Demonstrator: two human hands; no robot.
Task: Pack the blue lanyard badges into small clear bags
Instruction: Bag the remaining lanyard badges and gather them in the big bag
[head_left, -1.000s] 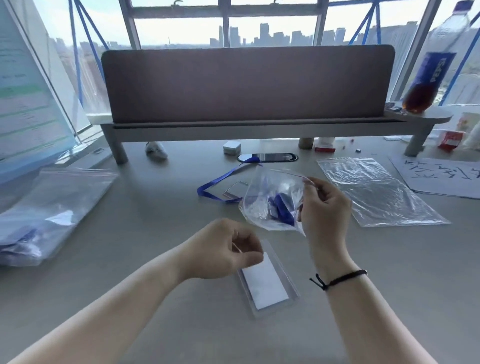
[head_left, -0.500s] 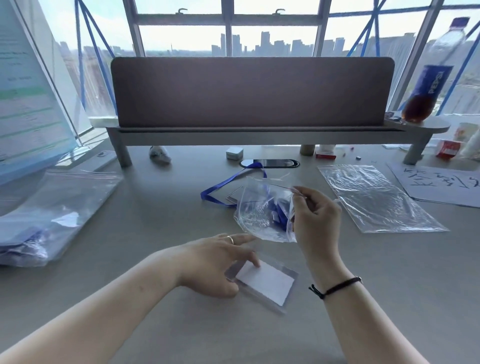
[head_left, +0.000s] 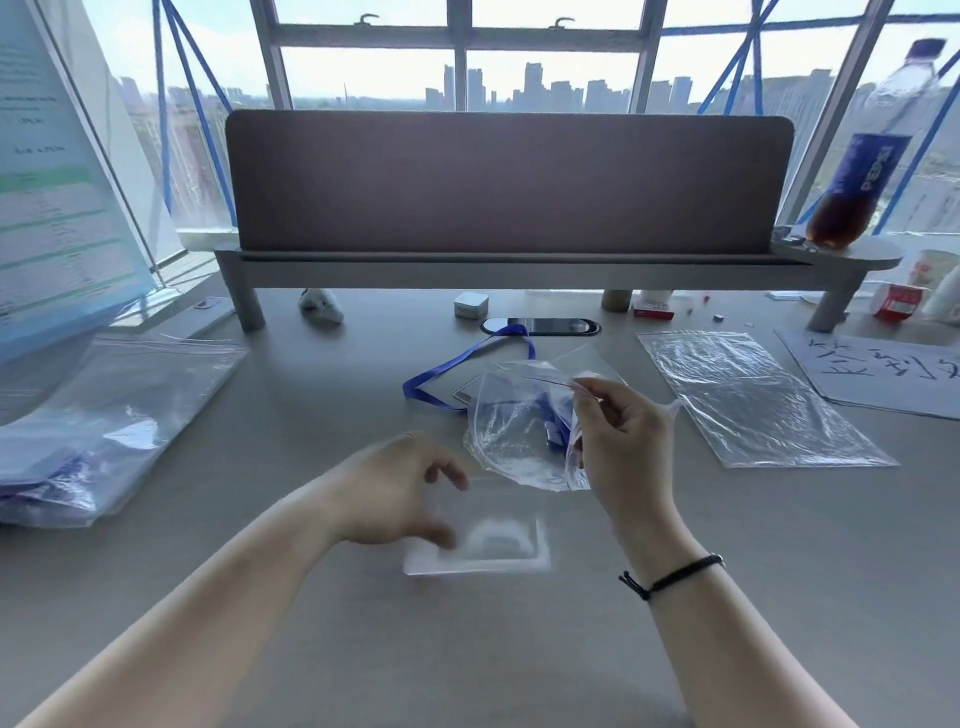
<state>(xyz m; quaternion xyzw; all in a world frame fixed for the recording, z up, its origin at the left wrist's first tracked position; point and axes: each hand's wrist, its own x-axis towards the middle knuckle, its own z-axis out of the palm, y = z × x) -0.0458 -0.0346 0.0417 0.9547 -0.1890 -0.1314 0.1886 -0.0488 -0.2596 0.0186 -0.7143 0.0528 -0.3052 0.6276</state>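
Two hands working over the grey desk (head_left: 779, 597). Right hand (head_left: 623, 441), black cord bracelet (head_left: 670, 574) on its wrist, pinching the open rim of a small clear bag (head_left: 511, 431) and holding it up off the desk, fingers curled on the plastic. Blue lanyard (head_left: 551, 418) already bunching inside that bag, partly hidden by the crinkled film. Left hand (head_left: 400, 493) hovering low, thumb and fingers curved around the near edge of a clear badge holder (head_left: 493, 545) with a white card inside; too blurred to tell whether gripping it or only touching it. Holder lying just below the held bag, close to flat on the desk.

Behind the bag, a second blue lanyard (head_left: 457, 364) looping across the desk toward a black phone (head_left: 540, 326). Lying flat to the right, an empty clear bag (head_left: 748, 395), with a handwritten sheet (head_left: 883, 369) beyond it. Sitting at the far left, a large clear bag (head_left: 104, 415) holding blue items. Standing on the shelf at the right end, a cola bottle (head_left: 867, 166).
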